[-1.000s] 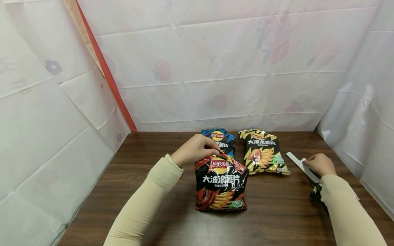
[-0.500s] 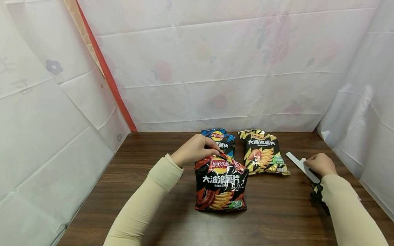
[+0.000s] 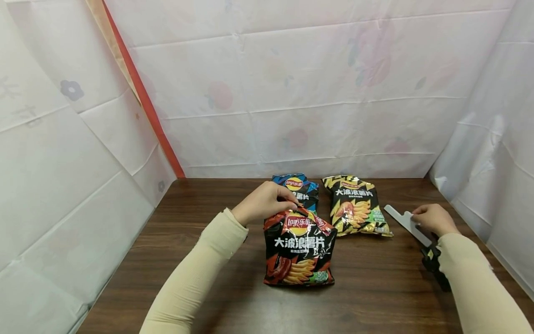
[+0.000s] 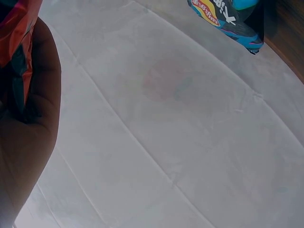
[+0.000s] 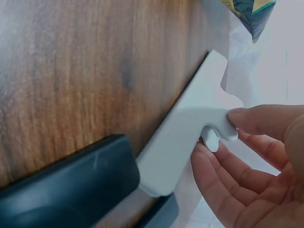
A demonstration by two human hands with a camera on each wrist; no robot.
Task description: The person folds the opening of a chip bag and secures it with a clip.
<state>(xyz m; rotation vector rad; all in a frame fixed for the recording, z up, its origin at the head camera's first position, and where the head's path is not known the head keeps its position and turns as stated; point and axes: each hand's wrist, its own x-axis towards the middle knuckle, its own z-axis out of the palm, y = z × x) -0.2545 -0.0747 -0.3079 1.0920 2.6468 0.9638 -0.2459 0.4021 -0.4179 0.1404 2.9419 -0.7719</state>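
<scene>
My left hand [image 3: 264, 202] pinches the folded top of a red and black bag of potato chips [image 3: 298, 250], which stands upright on the table. In the left wrist view, the bag's red top [image 4: 21, 33] lies in that hand's fingers. Over at the right, my right hand [image 3: 435, 219] holds a long white bag clip [image 3: 406, 222]. In the right wrist view, thumb and fingers [image 5: 251, 118] pinch the clip's handle tabs [image 5: 221, 121]. The clip slants close over the wooden table [image 5: 85, 71].
Behind the red bag lies a blue chip bag [image 3: 306, 191], partly hidden. A yellow and black chip bag [image 3: 356, 206] lies right of it. Dark objects [image 5: 71, 185] show beside the clip in the right wrist view. White sheeting [image 3: 292, 93] hangs around the table.
My right hand has shifted slightly with the white bag clip, whose far end moved a little left and away. The left hand and red chip bag stay in place.
</scene>
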